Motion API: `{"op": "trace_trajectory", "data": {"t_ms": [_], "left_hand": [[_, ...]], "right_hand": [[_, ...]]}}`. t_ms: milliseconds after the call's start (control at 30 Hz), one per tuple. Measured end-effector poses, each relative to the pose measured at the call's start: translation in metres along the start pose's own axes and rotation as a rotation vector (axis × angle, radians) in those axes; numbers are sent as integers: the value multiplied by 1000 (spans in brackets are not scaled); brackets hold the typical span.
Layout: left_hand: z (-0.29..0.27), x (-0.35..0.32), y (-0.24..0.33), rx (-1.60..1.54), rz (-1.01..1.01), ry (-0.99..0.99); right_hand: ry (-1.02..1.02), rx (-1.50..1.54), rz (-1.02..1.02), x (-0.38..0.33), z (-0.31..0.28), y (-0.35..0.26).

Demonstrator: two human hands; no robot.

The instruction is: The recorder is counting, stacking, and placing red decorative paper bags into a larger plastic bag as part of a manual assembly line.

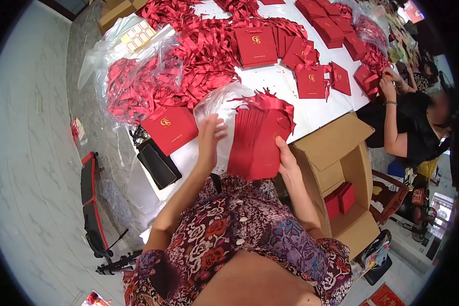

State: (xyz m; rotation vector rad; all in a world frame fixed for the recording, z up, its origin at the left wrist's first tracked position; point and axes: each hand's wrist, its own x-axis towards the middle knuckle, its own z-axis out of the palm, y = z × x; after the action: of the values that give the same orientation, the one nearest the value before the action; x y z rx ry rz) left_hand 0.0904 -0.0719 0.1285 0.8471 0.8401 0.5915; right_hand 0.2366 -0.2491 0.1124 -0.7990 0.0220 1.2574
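A thick stack of red paper gift bags with ribbon handles is held up in front of my body. My right hand grips its right side, thumb on the front bag; the fingers behind are hidden. My left hand is raised just left of the stack, apart from it, its fingers spread and slightly blurred by motion. Behind the stack lies a clear plastic bag. Left of my left hand, another red gift bag lies flat near the table's edge, next to a black pouch.
Heaps of red ribbon cover the table's left and middle. Several red bag stacks stand farther back. An open cardboard box with red bags inside sits at my right. Another person works at the far right.
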Motion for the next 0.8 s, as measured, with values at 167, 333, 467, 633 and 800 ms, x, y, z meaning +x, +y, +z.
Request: {"op": "trace_trajectory", "data": {"t_ms": [167,333,467,633,800], "left_hand": [[0,-58,-3,105,290,-414],[-4,-59,12,190,47,-254],[-5,-53,-4,400,51,-216],[-17,-48,-16,531,334,-232],[-33,-27,-1,635,292,201]], "right_hand": [[122,-75,-71,23,9,8],[106,-262,-146,25,21,8],[108,-356,-177,21,26,9],[74,-316,-182,22,17,14],[40,-292,-162,27,3,11]]}}
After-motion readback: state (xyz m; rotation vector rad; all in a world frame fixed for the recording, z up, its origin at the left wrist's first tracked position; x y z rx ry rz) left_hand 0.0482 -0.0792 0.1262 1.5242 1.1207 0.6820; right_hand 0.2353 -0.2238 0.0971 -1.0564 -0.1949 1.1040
